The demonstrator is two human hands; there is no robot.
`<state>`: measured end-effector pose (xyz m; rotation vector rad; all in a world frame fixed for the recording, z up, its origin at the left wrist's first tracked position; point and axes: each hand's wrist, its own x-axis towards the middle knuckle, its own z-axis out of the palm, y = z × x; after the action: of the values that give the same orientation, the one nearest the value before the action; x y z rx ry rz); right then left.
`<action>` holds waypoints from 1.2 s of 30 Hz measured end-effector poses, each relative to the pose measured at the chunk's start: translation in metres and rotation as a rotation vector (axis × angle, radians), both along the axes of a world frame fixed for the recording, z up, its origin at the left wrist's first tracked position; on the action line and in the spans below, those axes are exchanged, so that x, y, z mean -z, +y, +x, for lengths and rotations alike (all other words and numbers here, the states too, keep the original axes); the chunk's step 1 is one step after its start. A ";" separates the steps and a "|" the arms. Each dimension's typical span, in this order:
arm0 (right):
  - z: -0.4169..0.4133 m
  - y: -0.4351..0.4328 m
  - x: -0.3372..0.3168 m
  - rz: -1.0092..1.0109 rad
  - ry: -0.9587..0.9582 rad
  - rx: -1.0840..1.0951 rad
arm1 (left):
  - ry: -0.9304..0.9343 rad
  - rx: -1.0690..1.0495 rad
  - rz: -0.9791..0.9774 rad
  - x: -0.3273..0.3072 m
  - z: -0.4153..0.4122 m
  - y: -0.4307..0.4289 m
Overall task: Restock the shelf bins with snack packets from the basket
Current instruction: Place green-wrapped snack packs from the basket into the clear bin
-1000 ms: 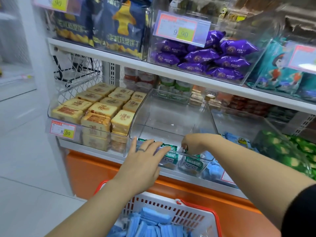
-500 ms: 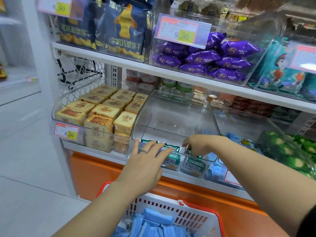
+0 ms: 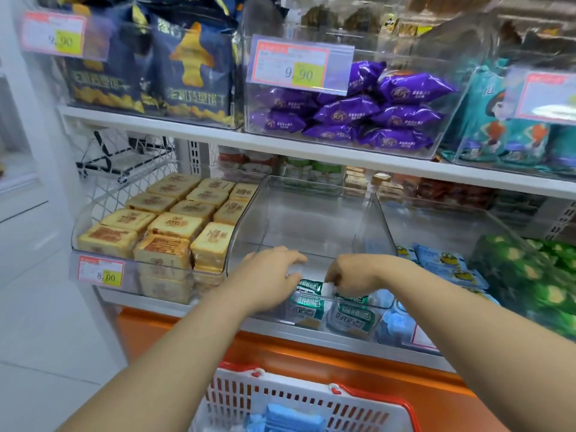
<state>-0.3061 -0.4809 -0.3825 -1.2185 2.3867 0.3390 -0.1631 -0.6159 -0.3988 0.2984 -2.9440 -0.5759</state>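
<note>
The clear middle shelf bin (image 3: 311, 219) holds a few green-and-white snack packets (image 3: 307, 310) along its front wall and is bare behind them. My left hand (image 3: 268, 275) reaches over the bin's front edge with fingers spread and lightly bent, resting on the packets. Just to its right, my right hand (image 3: 352, 275) pinches the end of the top green packet (image 3: 311, 286). Below, the white basket (image 3: 280, 394) with red handles holds light blue packets (image 3: 290, 419).
A bin of yellow biscuit packs (image 3: 162, 226) stands left of the middle bin; bins of blue packets (image 3: 442, 263) and green packets (image 3: 530, 275) stand right. The shelf above carries purple packets (image 3: 358, 113) and dark blue bags (image 3: 193, 73). An orange base panel (image 3: 311, 360) runs below.
My left hand has moved from the bin's front lip up and into the bin over the packets. My right hand stays on the green packet, now close beside the left.
</note>
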 end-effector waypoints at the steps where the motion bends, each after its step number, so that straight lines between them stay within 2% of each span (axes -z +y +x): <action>1: 0.000 0.002 -0.002 0.014 0.022 -0.020 | -0.098 0.023 0.022 -0.002 -0.013 -0.003; 5: -0.001 0.003 -0.009 0.090 0.022 -0.057 | -0.483 0.162 0.061 -0.008 -0.048 -0.013; 8: -0.002 0.002 -0.010 0.146 -0.041 -0.075 | -0.617 0.183 0.024 -0.007 -0.061 -0.014; 10: -0.004 0.000 -0.006 0.188 -0.026 -0.058 | -0.658 0.176 0.068 -0.002 -0.067 -0.014; 18: -0.007 -0.021 -0.006 0.342 0.052 -0.169 | -0.583 0.152 0.105 0.009 -0.062 -0.027; 27: -0.011 -0.017 0.009 0.265 0.147 -0.175 | -0.519 0.156 0.009 0.009 -0.067 -0.022; 30: -0.011 -0.011 0.003 0.241 0.073 -0.124 | -0.527 0.145 0.016 0.010 -0.066 -0.020; 34: -0.018 -0.004 -0.006 0.206 -0.160 -0.005 | -0.521 0.138 0.043 0.009 -0.065 -0.019; 36: -0.015 -0.006 -0.007 0.239 -0.140 -0.038 | -0.523 0.137 0.040 0.009 -0.064 -0.020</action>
<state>-0.3209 -0.4871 -0.3754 -1.1386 2.1372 0.5174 -0.2274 -0.6356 -0.4077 0.2891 -3.4813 -0.6608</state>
